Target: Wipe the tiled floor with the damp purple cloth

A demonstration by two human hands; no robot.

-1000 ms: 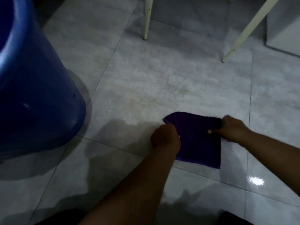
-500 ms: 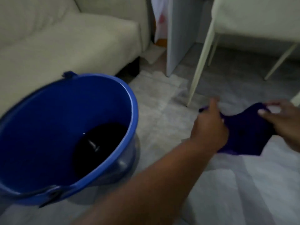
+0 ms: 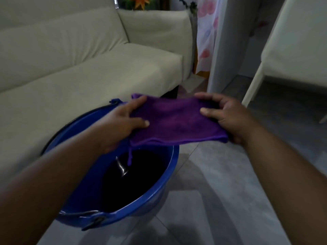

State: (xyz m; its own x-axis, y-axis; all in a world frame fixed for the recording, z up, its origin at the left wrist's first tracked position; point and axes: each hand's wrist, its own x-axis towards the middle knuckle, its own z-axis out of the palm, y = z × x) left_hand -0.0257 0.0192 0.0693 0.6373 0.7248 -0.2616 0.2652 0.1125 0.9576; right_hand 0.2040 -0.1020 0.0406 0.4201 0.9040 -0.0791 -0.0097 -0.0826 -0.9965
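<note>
The purple cloth is folded and held flat in the air over the far rim of the blue bucket. My left hand grips its left edge, thumb on top. My right hand grips its right edge, thumb on top as well. A thin purple loop hangs from the cloth's near left corner into the bucket. Dark water fills the bucket's bottom. The grey tiled floor lies below and to the right.
A cream sofa stands close behind and left of the bucket. A grey panel and a flowered curtain rise at the back. A white chair with a slanted leg is on the right.
The cloth was lifted off the floor by both hands and carried left, over the bucket. My view swung up from the floor toward the sofa and bucket.
</note>
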